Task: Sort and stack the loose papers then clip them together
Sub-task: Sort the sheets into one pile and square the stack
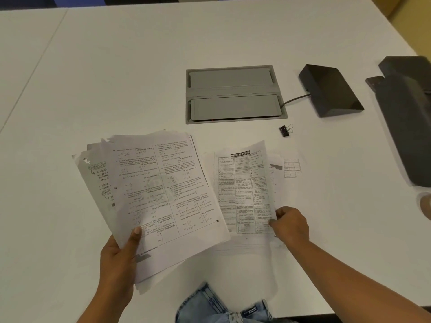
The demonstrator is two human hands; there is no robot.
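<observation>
My left hand (121, 257) grips a fanned stack of printed sheets (161, 194) by its lower left corner, thumb on top, and holds it tilted above the white table (116, 78). A handwritten page shows at the stack's left edge. My right hand (291, 226) pinches the lower right edge of a "Banking System" sheet (245, 192), which curls up off several loose papers (288, 169) lying flat beneath it. A black binder clip (285, 130) lies on the table, beyond the loose papers and to their right.
A grey cable hatch (233, 94) is set into the table behind the papers. A dark wedge-shaped device (331, 89) with a cable sits right of it, and a dark chair (405, 117) stands at the right edge. My jeans (219, 306) show at the near edge.
</observation>
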